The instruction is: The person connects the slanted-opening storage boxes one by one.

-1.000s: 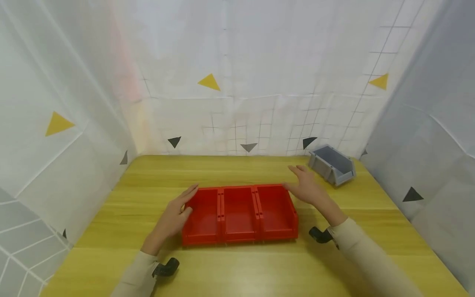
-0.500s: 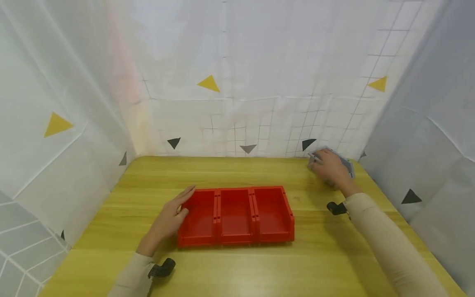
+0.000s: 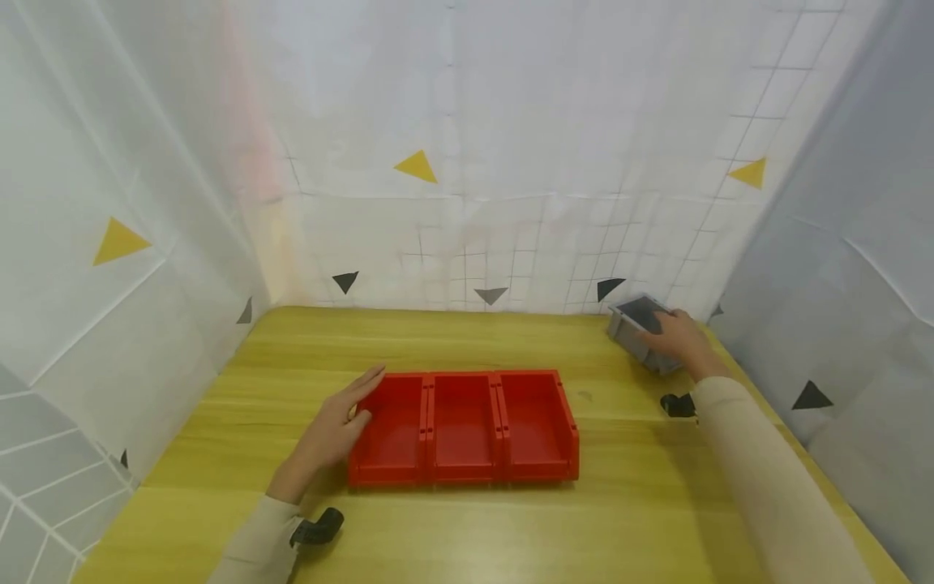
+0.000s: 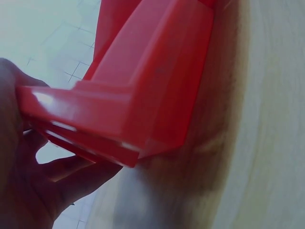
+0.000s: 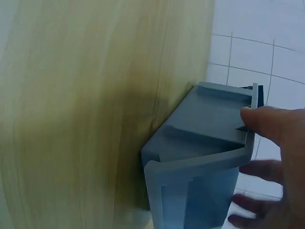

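Note:
Three red storage bins (image 3: 464, 426) stand side by side on the table, joined in a row. At the left end, my left hand (image 3: 332, 426) grips the outer wall of the leftmost bin. The left wrist view shows this red bin (image 4: 157, 81) close up, between the thumb and the fingers of the left hand (image 4: 35, 183). Toward the back right, my right hand (image 3: 680, 337) holds a grey storage bin (image 3: 626, 332) by its side wall. In the right wrist view the thumb of the right hand (image 5: 286, 157) lies on the rim of the grey bin (image 5: 207, 121), fingers across from it.
The yellow wood-grain table (image 3: 467, 543) reaches back to a white sheet (image 3: 496, 105) marked with triangles and grid lines. More sheeting hangs at the left and right sides. A black bent piece (image 3: 319, 527) sits at each wrist.
My right hand has left the right end of the red row and reached the grey bin, then shifted slightly right on it. The left hand stays, while the red row has shifted slightly left.

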`<move>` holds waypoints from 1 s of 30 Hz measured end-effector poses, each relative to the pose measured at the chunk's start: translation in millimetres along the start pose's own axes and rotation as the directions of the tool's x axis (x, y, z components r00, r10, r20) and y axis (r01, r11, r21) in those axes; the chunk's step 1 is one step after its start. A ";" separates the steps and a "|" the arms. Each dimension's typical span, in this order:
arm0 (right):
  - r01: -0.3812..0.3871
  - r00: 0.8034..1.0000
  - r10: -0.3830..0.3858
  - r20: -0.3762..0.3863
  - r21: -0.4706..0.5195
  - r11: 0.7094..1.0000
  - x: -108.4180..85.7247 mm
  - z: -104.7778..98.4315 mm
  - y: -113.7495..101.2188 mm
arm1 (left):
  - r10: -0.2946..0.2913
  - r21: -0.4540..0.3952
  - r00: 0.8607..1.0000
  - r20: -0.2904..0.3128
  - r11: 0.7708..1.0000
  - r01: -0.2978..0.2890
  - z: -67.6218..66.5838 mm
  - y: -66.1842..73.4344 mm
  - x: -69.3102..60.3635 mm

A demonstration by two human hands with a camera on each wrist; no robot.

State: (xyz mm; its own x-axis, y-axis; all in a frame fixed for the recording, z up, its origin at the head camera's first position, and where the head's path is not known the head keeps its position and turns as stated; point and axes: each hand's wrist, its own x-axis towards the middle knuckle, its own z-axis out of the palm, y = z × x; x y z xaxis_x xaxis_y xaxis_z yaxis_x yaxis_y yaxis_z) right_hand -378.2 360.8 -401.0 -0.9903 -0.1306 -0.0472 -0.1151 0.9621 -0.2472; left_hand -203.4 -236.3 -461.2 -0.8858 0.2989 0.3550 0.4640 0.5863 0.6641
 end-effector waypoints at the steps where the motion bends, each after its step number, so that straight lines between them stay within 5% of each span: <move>1: -0.012 1.000 0.012 -0.004 0.003 1.000 -1.8 0.4 -0.2 | 0.000 -0.001 1.000 0.001 1.000 0.000 -0.1 0.0 0.0; 10: -0.132 0.980 0.142 -0.137 0.080 0.988 -7.1 1.8 3.2 | 0.004 0.001 1.000 -0.010 1.000 -0.004 -0.5 0.4 0.0; 21: -0.037 0.994 0.046 -0.097 0.097 0.995 -4.1 14.1 30.8 | -0.002 -0.010 1.000 0.002 1.000 0.002 3.2 -2.1 -1.3; 30: -0.106 0.994 0.110 -0.020 0.167 0.980 -13.7 14.4 29.5 | 0.008 0.003 1.000 -0.010 1.000 -0.008 1.0 -4.8 -0.4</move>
State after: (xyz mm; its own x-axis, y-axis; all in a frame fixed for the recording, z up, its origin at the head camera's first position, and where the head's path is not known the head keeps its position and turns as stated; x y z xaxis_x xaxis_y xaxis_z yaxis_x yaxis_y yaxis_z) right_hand -366.9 387.5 -421.5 -0.9983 -0.0187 -0.0547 0.0046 0.9169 -0.3990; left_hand -205.3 -238.5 -465.2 -0.8818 0.2960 0.3672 0.4712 0.5862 0.6591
